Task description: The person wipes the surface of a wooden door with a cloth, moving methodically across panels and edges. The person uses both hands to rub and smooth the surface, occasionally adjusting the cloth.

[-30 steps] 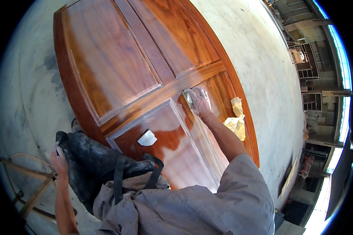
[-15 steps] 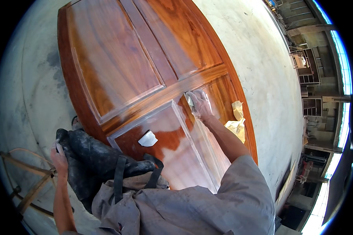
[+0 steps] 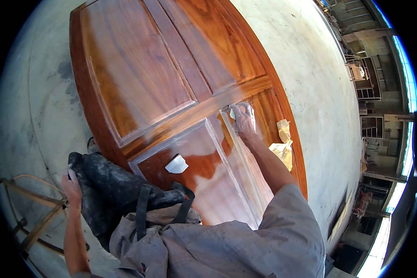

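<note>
A large panelled wooden door (image 3: 204, 104), glossy reddish brown with whitish dull patches, lies in front of me. My right hand (image 3: 243, 121) presses a whitish folded sheet, apparently sandpaper (image 3: 233, 114), against the raised moulding of a lower panel, its fingers closed over it. My left hand (image 3: 72, 189) rests against the knee of my dark dusty trousers (image 3: 120, 178); its fingers lie along the cloth, and no object shows in it. On the lower left panel sits a small torn white piece (image 3: 176, 164), its grey edge showing.
Crumpled yellow paper (image 3: 284, 146) lies near the door's right edge. A wooden frame (image 3: 44, 222) stands on the concrete floor (image 3: 41, 111) at lower left. Shelving units (image 3: 371, 127) and clutter line the far right side.
My right hand has slid slightly to the right along the moulding with the sheet. The whole view has shifted a little; my left hand keeps its place at the knee.
</note>
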`<state>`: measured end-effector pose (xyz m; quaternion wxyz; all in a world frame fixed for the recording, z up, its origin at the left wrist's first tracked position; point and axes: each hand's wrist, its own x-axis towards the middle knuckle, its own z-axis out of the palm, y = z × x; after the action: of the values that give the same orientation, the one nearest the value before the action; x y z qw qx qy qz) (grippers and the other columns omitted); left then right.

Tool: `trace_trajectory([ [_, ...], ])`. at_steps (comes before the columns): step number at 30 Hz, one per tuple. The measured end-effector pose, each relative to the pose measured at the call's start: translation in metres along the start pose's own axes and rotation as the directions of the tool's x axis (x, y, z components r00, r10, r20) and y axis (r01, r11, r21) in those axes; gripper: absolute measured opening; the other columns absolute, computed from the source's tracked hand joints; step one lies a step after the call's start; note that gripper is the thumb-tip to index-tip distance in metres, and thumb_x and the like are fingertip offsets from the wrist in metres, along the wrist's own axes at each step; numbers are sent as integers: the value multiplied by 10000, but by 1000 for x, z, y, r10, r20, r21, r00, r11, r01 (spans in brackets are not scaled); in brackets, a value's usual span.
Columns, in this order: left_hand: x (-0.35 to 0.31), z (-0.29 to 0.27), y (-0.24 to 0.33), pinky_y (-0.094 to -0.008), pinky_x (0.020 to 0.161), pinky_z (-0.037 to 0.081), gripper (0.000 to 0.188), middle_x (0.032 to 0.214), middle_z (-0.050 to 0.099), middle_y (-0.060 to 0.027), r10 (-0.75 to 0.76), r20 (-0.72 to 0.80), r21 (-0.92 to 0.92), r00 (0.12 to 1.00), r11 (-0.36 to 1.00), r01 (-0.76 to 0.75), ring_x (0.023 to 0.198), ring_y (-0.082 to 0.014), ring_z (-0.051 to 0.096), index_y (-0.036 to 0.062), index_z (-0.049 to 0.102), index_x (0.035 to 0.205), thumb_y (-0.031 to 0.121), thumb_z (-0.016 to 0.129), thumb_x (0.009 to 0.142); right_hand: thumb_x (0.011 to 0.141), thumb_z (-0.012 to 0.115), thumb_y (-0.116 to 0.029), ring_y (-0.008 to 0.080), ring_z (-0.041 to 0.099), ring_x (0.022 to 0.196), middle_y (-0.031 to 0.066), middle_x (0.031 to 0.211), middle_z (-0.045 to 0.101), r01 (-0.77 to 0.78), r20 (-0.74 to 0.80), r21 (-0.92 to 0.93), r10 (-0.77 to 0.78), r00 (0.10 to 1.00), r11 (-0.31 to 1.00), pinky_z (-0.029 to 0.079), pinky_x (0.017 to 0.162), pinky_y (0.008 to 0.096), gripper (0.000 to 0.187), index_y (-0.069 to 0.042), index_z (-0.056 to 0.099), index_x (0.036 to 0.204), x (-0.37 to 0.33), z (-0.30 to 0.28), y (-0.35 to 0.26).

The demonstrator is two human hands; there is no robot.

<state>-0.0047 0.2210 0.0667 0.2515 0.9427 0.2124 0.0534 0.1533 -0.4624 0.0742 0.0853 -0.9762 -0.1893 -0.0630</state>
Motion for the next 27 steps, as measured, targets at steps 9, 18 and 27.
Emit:
trace_trajectory([
  [9, 1, 1, -2, -421, 989, 510, 315, 1170, 723, -252, 24, 0, -26, 1000, 999, -24, 1091, -395, 685, -29, 697, 1257, 173, 523, 1088, 842, 733, -162, 335, 573, 1280, 101, 1188, 733, -20, -75, 63, 25, 997, 998, 429, 1122, 520, 478, -129, 657, 1313, -3, 5, 6],
  [18, 2, 0, 0, -426, 993, 509, 322, 1197, 716, -255, 7, 28, 16, 1000, 1000, -8, 1108, -389, 681, -23, 691, 1273, 176, 511, 1094, 822, 689, -70, 367, 566, 1281, 107, 1118, 758, -91, -40, 120, 96, 995, 989, 435, 1107, 523, 525, -130, 641, 1341, -19, 12, -6],
  [27, 2, 0, 2, -430, 995, 505, 315, 1198, 717, -248, 9, 29, 15, 1000, 1000, -10, 1111, -399, 677, -24, 699, 1252, 172, 514, 1089, 867, 652, -38, 389, 594, 1244, 127, 1118, 747, -192, -126, 52, 197, 972, 980, 475, 1053, 522, 497, -131, 636, 1355, -20, 6, -2],
])
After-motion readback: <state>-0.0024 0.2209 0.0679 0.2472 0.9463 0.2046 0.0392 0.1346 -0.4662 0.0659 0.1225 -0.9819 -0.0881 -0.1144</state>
